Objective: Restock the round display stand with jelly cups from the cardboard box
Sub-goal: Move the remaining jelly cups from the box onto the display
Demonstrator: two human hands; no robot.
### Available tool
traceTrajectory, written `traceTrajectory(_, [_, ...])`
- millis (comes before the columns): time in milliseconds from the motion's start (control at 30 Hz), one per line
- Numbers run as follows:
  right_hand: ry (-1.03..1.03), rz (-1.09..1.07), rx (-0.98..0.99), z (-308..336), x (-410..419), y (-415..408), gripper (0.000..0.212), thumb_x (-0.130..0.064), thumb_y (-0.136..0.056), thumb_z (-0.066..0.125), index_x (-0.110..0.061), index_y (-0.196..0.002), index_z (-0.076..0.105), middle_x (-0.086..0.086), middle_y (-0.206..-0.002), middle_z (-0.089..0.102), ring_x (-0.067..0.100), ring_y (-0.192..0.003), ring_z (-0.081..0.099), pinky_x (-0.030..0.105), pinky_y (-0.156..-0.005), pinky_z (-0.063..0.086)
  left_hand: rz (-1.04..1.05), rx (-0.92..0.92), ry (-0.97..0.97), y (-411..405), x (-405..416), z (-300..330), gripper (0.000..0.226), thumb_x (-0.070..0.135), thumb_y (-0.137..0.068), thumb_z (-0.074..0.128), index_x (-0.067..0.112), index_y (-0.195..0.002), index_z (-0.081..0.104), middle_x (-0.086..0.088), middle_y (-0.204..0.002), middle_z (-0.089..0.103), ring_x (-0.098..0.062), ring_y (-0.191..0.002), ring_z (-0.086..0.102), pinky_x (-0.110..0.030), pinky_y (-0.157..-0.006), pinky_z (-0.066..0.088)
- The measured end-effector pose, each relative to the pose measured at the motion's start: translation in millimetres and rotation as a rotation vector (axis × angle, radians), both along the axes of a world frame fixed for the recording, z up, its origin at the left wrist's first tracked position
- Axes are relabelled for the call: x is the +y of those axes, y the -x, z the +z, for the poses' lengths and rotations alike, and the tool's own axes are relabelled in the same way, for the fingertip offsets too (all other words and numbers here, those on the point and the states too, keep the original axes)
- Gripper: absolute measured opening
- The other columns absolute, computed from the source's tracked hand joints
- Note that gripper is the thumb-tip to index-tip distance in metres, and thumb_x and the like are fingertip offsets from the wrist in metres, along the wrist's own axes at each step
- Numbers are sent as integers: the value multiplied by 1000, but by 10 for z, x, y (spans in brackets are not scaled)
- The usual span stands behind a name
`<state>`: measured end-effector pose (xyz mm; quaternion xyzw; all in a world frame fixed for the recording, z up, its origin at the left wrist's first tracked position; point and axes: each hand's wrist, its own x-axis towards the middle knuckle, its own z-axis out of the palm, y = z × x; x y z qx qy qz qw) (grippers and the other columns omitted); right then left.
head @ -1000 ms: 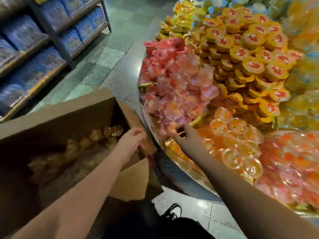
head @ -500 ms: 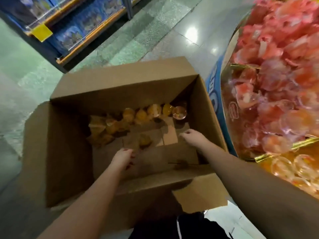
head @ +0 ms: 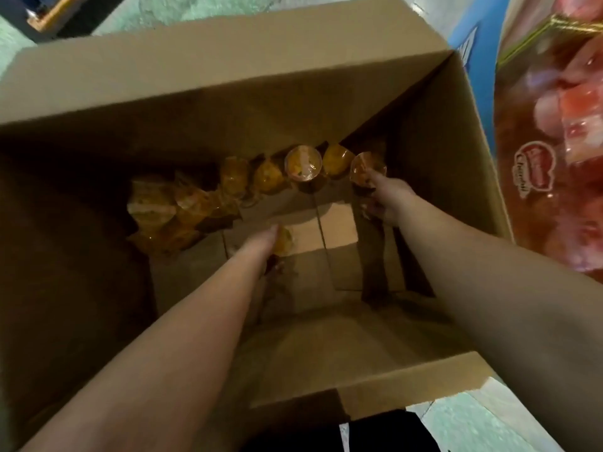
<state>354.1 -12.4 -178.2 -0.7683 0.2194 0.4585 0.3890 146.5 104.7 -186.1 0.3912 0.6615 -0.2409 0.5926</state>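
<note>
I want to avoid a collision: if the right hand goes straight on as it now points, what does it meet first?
The right hand already touches an orange jelly cup. Beyond it probably comes the cardboard box far corner, though depth is unclear.

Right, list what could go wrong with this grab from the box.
1. The right hand only pinches the rim of a jelly cup, so it could slip.
2. The left hand covers a lone cup in shadow; its grip cannot be judged.
3. The remaining cups lie jumbled deep in the cardboard box and may get crushed.
</note>
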Motion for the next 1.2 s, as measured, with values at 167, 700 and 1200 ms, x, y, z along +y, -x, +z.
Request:
traceTrajectory(167, [-31, -99, 5, -179, 62, 35, 40, -44, -96, 59, -20, -128, 57, 5, -111, 66, 19, -96, 67, 30, -78, 58, -53, 53, 52, 90, -27, -128, 42, 47, -104, 42, 10, -96, 59, -9, -75, 61, -19, -60, 61, -15, -40, 36])
traceTrajectory(700, [-72, -202, 57, -275, -139, 177, 44, -31, -96, 63, -12, -134, 51, 7, -110, 68, 16, -93, 70, 27, -75, 60, 248, -17, 106, 146, -69, -263, 70, 78, -89, 36, 15, -114, 56, -16, -106, 69, -26, -77, 70, -21, -41, 48])
traceTrajectory(1200, [-195, -286, 137, -297, -197, 122, 49, -18, -96, 63, -22, -142, 46, 13, -130, 58, 22, -105, 66, 25, -68, 60, 978, -266, 375, 28, -309, -414, 52, 42, -97, 58, 3, -131, 53, -24, -109, 69, -29, -82, 70, -25, -44, 54])
